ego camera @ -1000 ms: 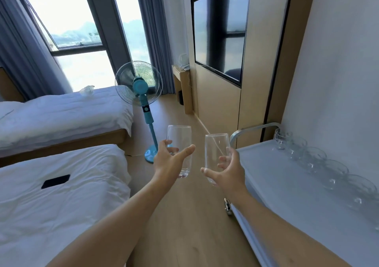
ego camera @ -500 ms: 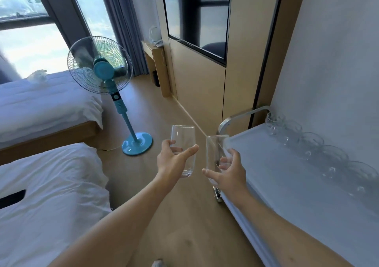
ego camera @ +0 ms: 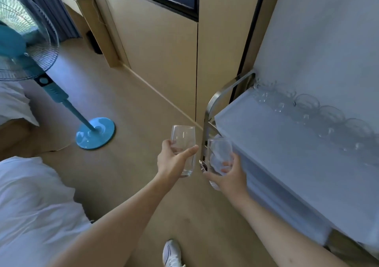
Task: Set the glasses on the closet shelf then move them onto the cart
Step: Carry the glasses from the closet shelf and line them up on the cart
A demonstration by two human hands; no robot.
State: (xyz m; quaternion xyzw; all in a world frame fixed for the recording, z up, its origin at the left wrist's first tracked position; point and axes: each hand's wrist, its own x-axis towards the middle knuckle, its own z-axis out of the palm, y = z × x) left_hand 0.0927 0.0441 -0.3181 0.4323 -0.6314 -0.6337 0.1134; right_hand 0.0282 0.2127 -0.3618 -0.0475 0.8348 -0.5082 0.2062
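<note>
each hand holds a glass upright: left hand (ego camera: 174, 163) grips one glass (ego camera: 183, 145) just beside the cart (ego camera: 287, 154), right hand (ego camera: 229, 176) fingers wrap the other glass (ego camera: 219, 154) at its corner. it could clip the cart's metal handle (ego camera: 215, 100) or slip.

Two hands — the left hand (ego camera: 174, 160) and the right hand (ego camera: 229, 176) — each hold one clear glass: the left glass (ego camera: 183, 141) and the right glass (ego camera: 219, 152), two in all. On the cart (ego camera: 287, 154), a row of upturned glasses (ego camera: 320, 115) shows about six; blur hides the exact number. One blue fan (ego camera: 41, 78), one white shoe (ego camera: 171, 253).
</note>
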